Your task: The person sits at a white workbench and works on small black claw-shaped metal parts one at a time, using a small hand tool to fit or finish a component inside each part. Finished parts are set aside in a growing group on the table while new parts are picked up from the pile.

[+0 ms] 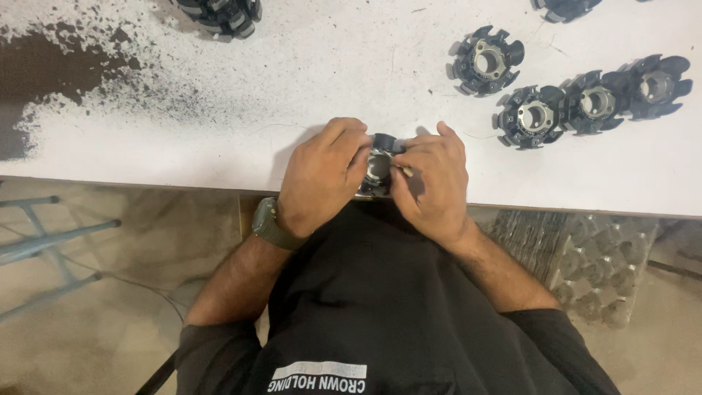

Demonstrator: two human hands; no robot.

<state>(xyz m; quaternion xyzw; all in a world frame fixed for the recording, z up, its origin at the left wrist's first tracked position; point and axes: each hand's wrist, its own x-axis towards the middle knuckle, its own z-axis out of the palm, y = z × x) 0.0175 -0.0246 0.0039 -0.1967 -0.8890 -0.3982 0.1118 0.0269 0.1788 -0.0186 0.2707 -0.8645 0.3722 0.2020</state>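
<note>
L hand [322, 172] & R hand [431, 179] are both pinching the stator [379, 167] tight at the tabletop [219, 139] near edge, w/ thin tool [404, 171] in R; slip could be dropping it off the edge.

held part [379, 162]: mostly hidden by both hands | top-edge parts [223, 16]: cut off | thin tool [404, 171]: unclear

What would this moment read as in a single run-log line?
left hand and right hand: both on one black toothed part | place: white table near edge | nearby: three similar parts at right
</note>
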